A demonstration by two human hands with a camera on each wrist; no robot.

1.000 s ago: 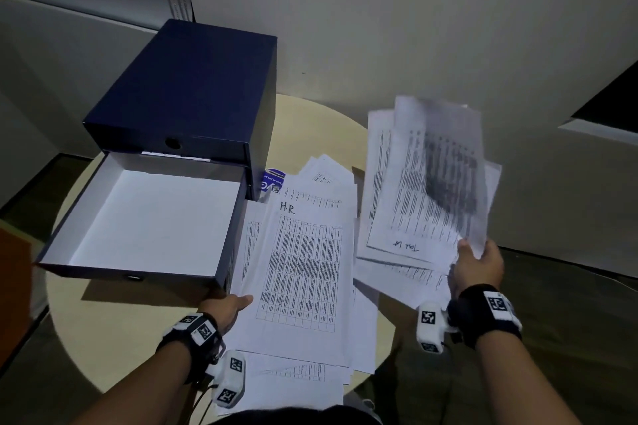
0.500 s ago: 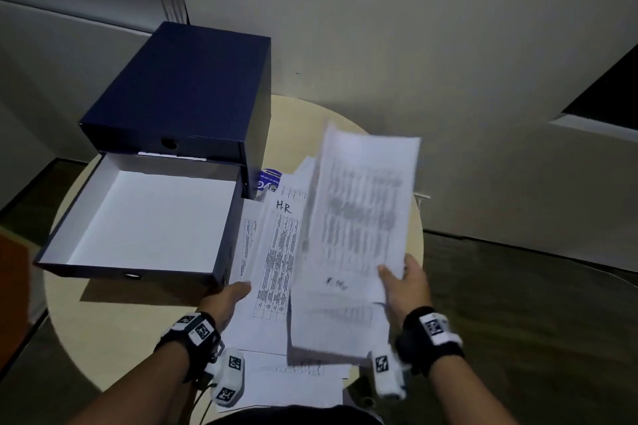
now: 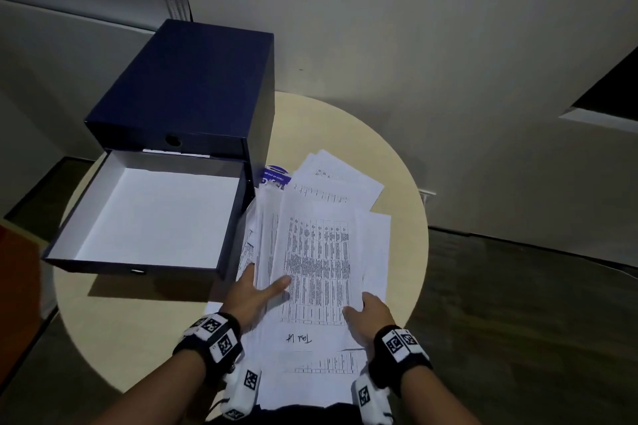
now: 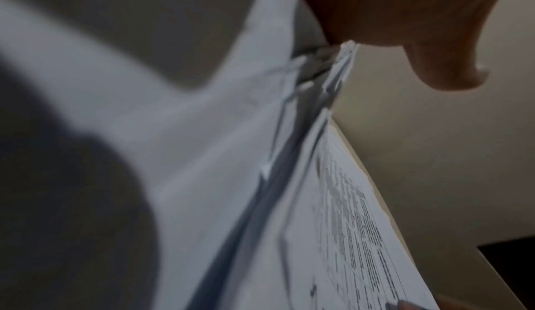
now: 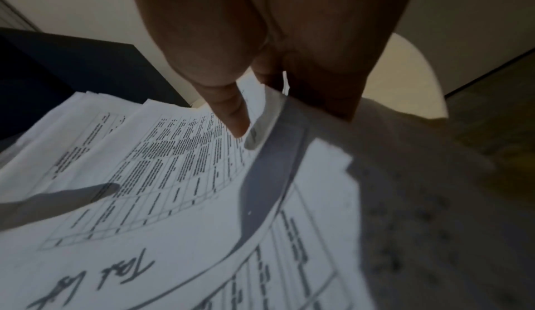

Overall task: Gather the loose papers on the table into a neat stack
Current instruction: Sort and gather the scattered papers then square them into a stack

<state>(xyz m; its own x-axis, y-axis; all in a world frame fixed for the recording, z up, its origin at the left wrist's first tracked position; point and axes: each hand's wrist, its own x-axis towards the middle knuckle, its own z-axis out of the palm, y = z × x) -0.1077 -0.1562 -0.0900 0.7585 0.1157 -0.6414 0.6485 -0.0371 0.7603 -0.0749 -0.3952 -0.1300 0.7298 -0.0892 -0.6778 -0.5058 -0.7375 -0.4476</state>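
The right hand (image 3: 371,312) pinches the near right edge of the papers (image 3: 317,269), thumb on top, fingers under. The left hand (image 3: 253,293) takes their left edge the same way, thumb on the top sheet. The uneven pile lies on the round table (image 3: 397,183), beside an open blue box (image 3: 193,97).

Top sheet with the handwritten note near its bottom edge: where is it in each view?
Head: top sheet, centre of the pile, between left hand and right hand.
Left wrist: lower right, seen edge-on.
Right wrist: fills centre-left.
Shared landmark: the printed table grid; the handwritten note shows only in head and right wrist.
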